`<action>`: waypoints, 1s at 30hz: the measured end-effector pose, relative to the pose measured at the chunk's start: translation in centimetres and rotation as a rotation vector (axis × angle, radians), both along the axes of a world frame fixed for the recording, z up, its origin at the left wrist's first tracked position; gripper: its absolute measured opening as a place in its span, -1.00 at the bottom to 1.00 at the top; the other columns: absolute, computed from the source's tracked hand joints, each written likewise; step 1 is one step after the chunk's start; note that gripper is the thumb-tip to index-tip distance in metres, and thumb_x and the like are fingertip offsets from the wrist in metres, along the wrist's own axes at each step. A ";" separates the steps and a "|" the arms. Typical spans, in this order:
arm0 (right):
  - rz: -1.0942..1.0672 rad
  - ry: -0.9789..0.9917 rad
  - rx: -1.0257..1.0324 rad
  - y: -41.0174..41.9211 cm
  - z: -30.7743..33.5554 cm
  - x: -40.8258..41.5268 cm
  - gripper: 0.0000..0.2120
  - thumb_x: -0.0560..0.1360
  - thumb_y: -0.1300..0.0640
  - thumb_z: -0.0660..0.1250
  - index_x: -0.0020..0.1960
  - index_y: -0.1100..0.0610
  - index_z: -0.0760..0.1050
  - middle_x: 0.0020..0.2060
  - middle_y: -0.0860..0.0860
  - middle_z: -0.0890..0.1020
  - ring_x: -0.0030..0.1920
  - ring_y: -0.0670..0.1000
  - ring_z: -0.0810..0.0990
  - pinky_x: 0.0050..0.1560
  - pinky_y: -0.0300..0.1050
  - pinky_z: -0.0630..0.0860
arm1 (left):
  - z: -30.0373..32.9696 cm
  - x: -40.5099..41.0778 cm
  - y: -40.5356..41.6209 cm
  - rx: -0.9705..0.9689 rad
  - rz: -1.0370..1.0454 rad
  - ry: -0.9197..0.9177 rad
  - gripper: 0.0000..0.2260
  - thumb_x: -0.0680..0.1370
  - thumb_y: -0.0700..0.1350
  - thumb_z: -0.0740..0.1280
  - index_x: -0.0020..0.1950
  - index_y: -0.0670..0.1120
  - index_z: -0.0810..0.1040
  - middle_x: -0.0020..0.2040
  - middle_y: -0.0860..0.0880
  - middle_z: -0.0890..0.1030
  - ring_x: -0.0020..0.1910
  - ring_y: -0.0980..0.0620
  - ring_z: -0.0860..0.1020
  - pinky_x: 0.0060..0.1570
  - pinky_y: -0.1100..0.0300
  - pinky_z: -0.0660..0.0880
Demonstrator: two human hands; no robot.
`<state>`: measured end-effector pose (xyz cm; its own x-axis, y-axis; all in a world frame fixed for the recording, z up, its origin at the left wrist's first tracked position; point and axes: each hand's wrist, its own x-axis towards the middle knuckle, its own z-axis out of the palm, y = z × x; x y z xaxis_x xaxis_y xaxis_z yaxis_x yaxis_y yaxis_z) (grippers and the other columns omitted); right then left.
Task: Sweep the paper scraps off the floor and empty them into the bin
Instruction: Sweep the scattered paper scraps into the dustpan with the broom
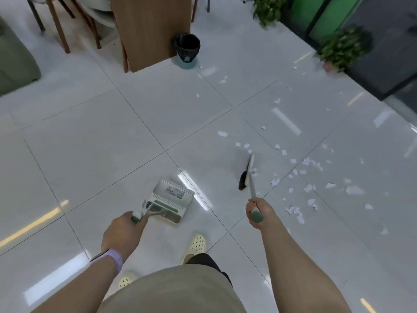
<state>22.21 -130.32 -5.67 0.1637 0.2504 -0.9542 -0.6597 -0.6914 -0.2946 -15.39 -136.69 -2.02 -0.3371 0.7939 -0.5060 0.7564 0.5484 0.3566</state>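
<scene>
Scraps (pixel 295 175) beside broom (pixel 247 173), bin (pixel 187 47) beyond.

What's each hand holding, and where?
Left hand grips the dustpan by its handle top; right hand grips the broom at its handle end.

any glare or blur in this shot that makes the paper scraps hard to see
Head view: bright ceiling-light streaks glare off the glossy white tile floor, and some resemble the white paper scraps. The far right scraps and the green potted plants are smeared by motion blur. Wide-angle distortion bends the tile lines. The black-bristled broom is fairly sharp.
</scene>
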 end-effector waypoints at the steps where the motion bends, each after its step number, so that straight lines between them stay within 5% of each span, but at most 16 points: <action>1: -0.018 -0.025 0.000 1.0 0.2 1.5 -0.89 0.54 0.30 0.23 -0.08 0.11 0.36 -0.53 -0.04 0.36 -0.65 -0.10 0.34 -0.63 -0.34 0.35 | 0.1 1.3 0.9 0.002 -0.007 -0.006 -0.55 0.58 0.30 0.23 -0.24 -0.05 0.51 -0.35 -0.04 0.60 -0.32 -0.09 0.56 -0.29 0.12 0.48; 7: -0.123 -0.143 0.050 6.1 1.6 5.6 -0.84 0.54 0.31 0.21 -0.17 0.12 0.35 -0.42 -0.01 0.37 -0.68 -0.10 0.35 -0.60 -0.37 0.34 | 0.6 6.9 5.0 0.035 -0.021 -0.045 -0.57 0.57 0.29 0.27 -0.20 -0.07 0.54 -0.35 -0.04 0.60 -0.31 -0.09 0.56 -0.32 0.15 0.43; 12: -0.093 -0.090 0.071 7.0 3.6 5.1 -0.83 0.55 0.25 0.27 -0.19 0.10 0.37 -0.64 -0.03 0.38 -0.70 -0.08 0.38 -0.63 -0.35 0.32 | 1.1 9.6 8.3 0.049 -0.033 -0.058 -0.58 0.56 0.29 0.30 -0.20 -0.06 0.54 -0.34 -0.04 0.61 -0.30 -0.08 0.57 -0.30 0.14 0.46; 16: -0.134 0.065 0.096 7.5 3.6 3.9 -0.89 0.50 0.30 0.33 -0.09 0.12 0.46 -0.56 -0.03 0.37 -0.63 -0.09 0.36 -0.60 -0.33 0.34 | 1.0 10.3 10.4 0.073 -0.062 -0.054 -0.56 0.57 0.28 0.29 -0.23 -0.09 0.53 -0.38 -0.02 0.59 -0.32 -0.05 0.55 -0.30 0.12 0.45; 21: -0.139 0.270 0.132 9.6 3.1 0.6 -0.72 0.50 0.37 0.26 -0.24 0.09 0.25 -0.49 -0.05 0.28 -0.60 -0.11 0.28 -0.60 -0.36 0.28 | 0.3 9.5 13.8 0.073 -0.038 -0.050 -0.53 0.56 0.31 0.27 -0.24 -0.08 0.52 -0.40 0.01 0.58 -0.33 -0.04 0.55 -0.31 0.12 0.44; 30: 0.018 0.482 0.170 21.3 5.2 -11.3 -0.83 0.55 0.35 0.19 -0.16 0.15 0.33 -0.50 -0.06 0.31 -0.61 -0.15 0.30 -0.63 -0.37 0.30 | -1.0 4.1 25.2 0.103 0.124 -0.197 -0.59 0.61 0.19 0.29 -0.24 -0.11 0.51 -0.31 -0.07 0.57 -0.29 -0.10 0.53 -0.30 0.13 0.39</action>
